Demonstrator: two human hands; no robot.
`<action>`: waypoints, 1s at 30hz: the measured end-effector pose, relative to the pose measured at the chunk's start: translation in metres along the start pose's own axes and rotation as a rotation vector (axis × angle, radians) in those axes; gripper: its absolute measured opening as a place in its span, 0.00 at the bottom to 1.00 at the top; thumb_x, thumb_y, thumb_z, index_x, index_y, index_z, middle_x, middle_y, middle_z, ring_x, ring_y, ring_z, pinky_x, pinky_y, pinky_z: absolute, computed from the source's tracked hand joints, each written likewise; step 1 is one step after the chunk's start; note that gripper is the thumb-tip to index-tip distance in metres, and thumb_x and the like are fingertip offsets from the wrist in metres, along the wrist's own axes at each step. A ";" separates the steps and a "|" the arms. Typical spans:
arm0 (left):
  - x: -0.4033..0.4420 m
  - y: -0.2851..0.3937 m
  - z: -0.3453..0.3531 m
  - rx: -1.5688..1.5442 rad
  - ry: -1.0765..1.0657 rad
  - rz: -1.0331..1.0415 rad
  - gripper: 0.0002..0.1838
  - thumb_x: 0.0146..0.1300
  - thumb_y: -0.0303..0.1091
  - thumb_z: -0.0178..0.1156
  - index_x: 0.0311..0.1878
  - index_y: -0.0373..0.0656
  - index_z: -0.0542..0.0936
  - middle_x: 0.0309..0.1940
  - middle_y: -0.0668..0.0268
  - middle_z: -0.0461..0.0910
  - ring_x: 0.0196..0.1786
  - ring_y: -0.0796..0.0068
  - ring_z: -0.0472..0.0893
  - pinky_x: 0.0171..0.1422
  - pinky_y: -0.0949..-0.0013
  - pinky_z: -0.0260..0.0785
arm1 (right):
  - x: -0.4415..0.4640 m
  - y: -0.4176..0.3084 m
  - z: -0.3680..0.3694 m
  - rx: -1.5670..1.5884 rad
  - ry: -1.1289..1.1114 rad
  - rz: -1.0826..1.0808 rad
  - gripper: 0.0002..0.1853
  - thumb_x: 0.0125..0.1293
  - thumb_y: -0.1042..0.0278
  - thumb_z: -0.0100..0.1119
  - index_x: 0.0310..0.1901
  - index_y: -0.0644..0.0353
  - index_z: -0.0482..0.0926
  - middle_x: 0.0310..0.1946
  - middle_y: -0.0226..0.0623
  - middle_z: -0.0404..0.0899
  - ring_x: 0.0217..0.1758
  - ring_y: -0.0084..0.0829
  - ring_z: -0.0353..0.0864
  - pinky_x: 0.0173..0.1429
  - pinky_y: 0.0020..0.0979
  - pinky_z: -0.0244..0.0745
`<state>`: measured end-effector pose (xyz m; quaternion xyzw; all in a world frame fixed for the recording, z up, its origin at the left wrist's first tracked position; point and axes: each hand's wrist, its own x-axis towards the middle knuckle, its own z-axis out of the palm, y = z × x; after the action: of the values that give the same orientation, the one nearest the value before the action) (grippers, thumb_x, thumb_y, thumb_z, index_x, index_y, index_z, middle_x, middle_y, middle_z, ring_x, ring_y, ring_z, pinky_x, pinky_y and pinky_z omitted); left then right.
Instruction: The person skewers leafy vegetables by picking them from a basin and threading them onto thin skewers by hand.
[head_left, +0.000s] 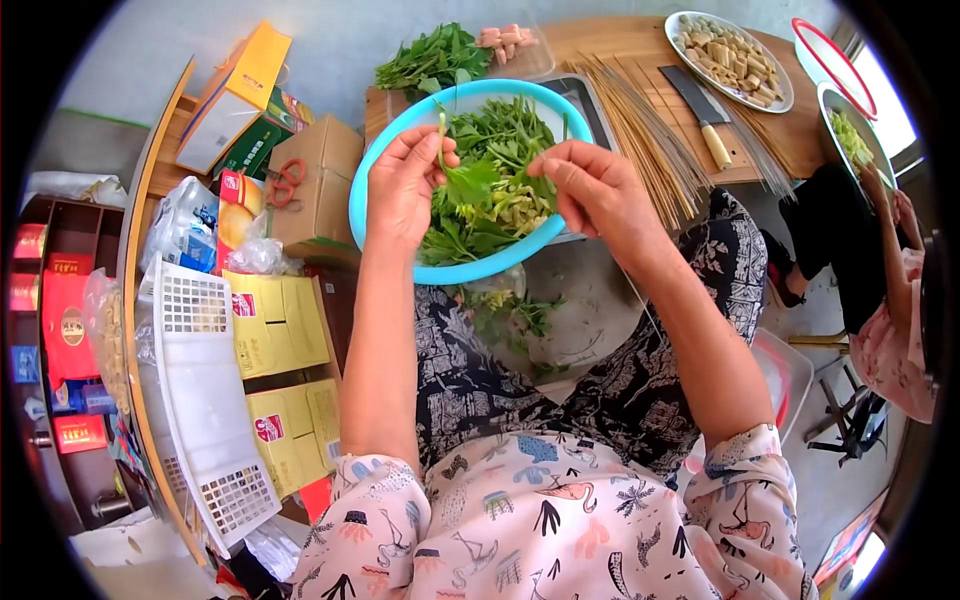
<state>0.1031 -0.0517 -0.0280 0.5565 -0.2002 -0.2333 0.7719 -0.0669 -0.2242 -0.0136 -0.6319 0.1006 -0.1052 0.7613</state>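
While my left hand (408, 172) pinches a leafy sprig (470, 183) above the blue basin (358, 205), my right hand's (598, 190) fingers press together, on what I can't tell, greens (515, 205) already heaped below, another bunch (432, 58) seemingly left on the bench (600, 36).

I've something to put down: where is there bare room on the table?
Bare wood shows on the table between the tray of pink pieces and the oval plate, just beyond the thin sticks. Crowded: around the cleaver, with sticks on both sides, and behind the blue basin, where greens lie.
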 end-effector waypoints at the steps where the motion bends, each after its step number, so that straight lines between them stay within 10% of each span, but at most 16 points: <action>1: -0.002 -0.003 0.004 -0.019 0.012 -0.029 0.09 0.63 0.31 0.62 0.45 0.40 0.79 0.35 0.65 0.82 0.34 0.78 0.79 0.36 0.77 0.65 | -0.001 0.000 0.003 0.026 -0.026 0.013 0.10 0.71 0.65 0.50 0.38 0.60 0.78 0.13 0.23 0.68 0.13 0.12 0.61 0.18 0.19 0.53; 30: -0.022 -0.010 0.045 -0.144 0.009 -0.095 0.09 0.63 0.31 0.62 0.44 0.40 0.80 0.33 0.68 0.80 0.33 0.78 0.76 0.41 0.76 0.70 | -0.006 0.002 0.010 -0.073 -0.081 -0.017 0.10 0.70 0.66 0.50 0.38 0.63 0.78 0.13 0.25 0.69 0.14 0.15 0.65 0.21 0.22 0.59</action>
<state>0.0582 -0.0764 -0.0252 0.5095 -0.1530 -0.2809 0.7988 -0.0693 -0.2131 -0.0134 -0.6636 0.0680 -0.0823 0.7404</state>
